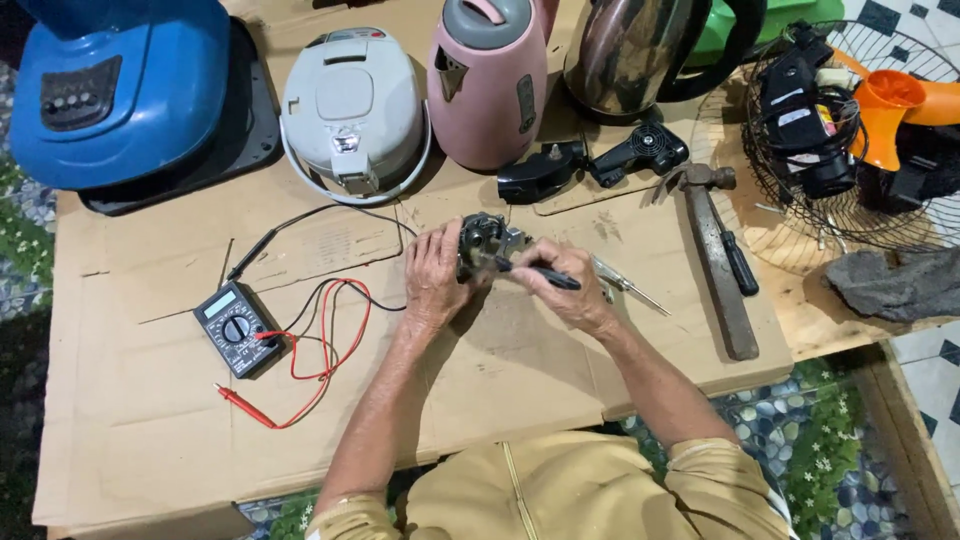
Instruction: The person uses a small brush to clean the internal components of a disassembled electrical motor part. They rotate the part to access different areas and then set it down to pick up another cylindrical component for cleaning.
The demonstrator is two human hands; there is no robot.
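Observation:
My left hand (pixel 433 278) grips a small dark metal motor part (pixel 487 240) and steadies it on the cardboard sheet (pixel 150 400). My right hand (pixel 565 288) holds a black-handled tool (pixel 540 274) whose tip points left into that part. Both hands meet over the middle of the cardboard. A clear-handled screwdriver (pixel 628 286) lies just right of my right hand.
A multimeter (pixel 238 328) with red and black leads lies at left. A hammer (pixel 716 260), black screwdriver (pixel 738 262), two black plastic parts (pixel 590 163), white cooker (pixel 352 110), pink kettle (pixel 488 82), steel kettle (pixel 625 55), blue appliance (pixel 120 90) and fan cage (pixel 850 130) ring the back.

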